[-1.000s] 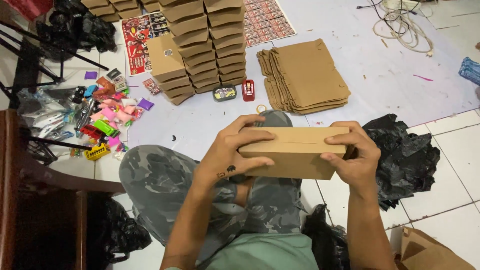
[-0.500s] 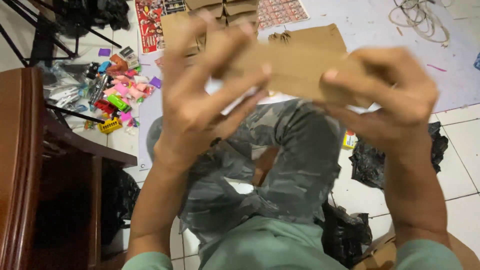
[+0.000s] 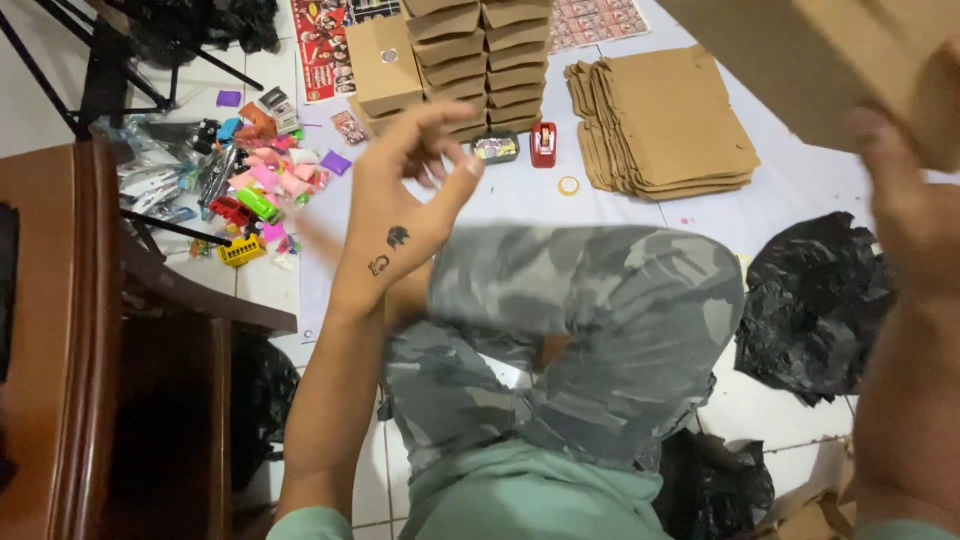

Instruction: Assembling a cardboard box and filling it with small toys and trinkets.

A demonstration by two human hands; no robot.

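Observation:
My right hand point(image 3: 915, 215) is raised at the right edge of the head view and grips a brown cardboard box point(image 3: 830, 60), which fills the top right corner close to the camera. My left hand point(image 3: 405, 195) hangs empty above my knee with its fingers apart. Below it are my legs in grey camouflage trousers point(image 3: 590, 330). On the floor beyond lie a stack of flat brown cardboard blanks point(image 3: 665, 125) and two piles of folded brown boxes point(image 3: 480, 55).
A heap of small colourful toys point(image 3: 255, 190) lies at the left by a dark wooden table point(image 3: 60, 330). A red tape dispenser point(image 3: 543, 145), a small tin point(image 3: 496, 148) and a tape roll point(image 3: 568, 185) sit near the boxes. Black plastic bags point(image 3: 815, 300) lie at right.
The box was held in both hands in front of me. My left hand has let go and dropped away; my right hand has carried the box up and to the right.

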